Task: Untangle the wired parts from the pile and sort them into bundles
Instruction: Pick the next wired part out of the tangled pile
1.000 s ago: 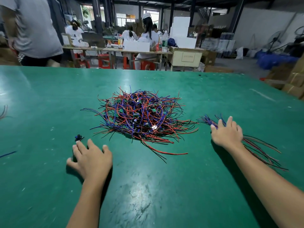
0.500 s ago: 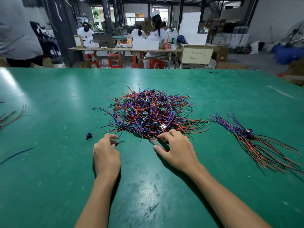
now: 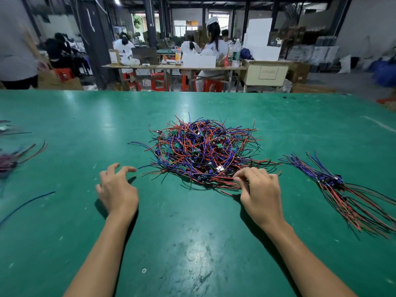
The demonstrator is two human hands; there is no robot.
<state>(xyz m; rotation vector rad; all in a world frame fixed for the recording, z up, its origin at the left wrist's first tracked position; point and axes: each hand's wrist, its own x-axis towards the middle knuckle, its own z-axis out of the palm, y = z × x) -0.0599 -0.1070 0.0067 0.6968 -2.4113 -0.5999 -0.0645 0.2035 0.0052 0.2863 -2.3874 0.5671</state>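
The right hand [image 3: 260, 192] has its fingers curled into the near edge of the pile [image 3: 201, 153], pinching red wires there, with the sorted bundle [image 3: 334, 183] lying off to its right on the table [image 3: 192, 243]. The left hand [image 3: 117, 189] hovers relaxed and empty just left of the pile, fingers spread.

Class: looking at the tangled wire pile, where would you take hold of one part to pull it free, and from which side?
Probably pinch a loose red wire end at the pile's near edge, by the right hand, coming from the near side: ends there splay outward, uncrossed.
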